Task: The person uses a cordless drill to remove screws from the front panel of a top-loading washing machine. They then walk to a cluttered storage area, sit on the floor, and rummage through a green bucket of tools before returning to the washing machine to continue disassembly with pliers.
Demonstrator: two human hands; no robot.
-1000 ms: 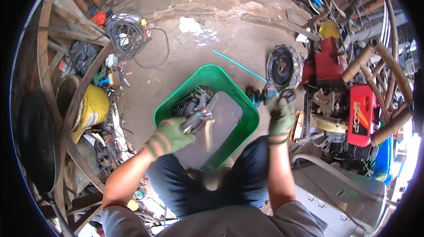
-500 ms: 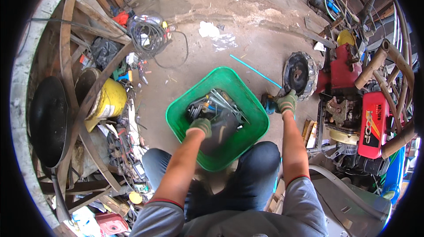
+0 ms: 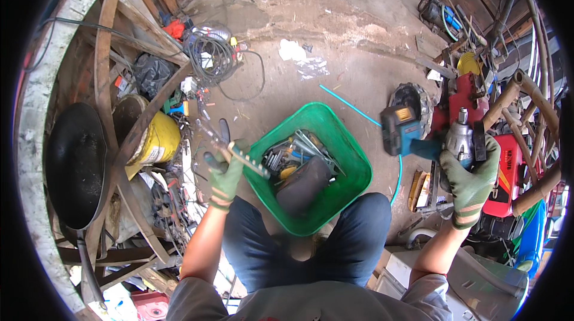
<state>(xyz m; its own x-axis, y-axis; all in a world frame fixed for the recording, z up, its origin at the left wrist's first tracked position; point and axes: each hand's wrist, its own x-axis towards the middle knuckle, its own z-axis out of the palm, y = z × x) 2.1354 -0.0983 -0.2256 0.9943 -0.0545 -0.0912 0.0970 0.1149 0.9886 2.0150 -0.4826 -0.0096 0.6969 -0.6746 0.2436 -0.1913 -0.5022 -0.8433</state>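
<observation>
My left hand (image 3: pixel 227 178), in a green work glove, is closed to the left of a green square bucket (image 3: pixel 353 198). It grips a light strip with a row of studs (image 3: pixel 250 160), and blurred long pieces stick up beside it; their kind cannot be made out. In the bucket lie several metal tools (image 3: pixel 308 142) and a dark pouch-like piece (image 3: pixel 304 186). On the right, my gloved right hand (image 3: pixel 469 183) is wrapped round a teal cordless impact wrench (image 3: pixel 424 147) with a silver head and a black battery. The wrench is held up, partly covering a black wheel (image 3: pixel 412 95).
A thin blue rod (image 3: pixel 350 105) lies on the floor beyond the bucket. Coiled cable (image 3: pixel 209 55), a yellow bucket (image 3: pixel 160 138) and a black pan (image 3: pixel 76 165) crowd the left. Red machinery (image 3: pixel 508 162) and bent pipes (image 3: pixel 532 90) stand on the right.
My left hand has come out of the bucket to the left, holding the studded strip and other pieces. My right hand has lifted the impact wrench from beside the wheel, rightward and nearer.
</observation>
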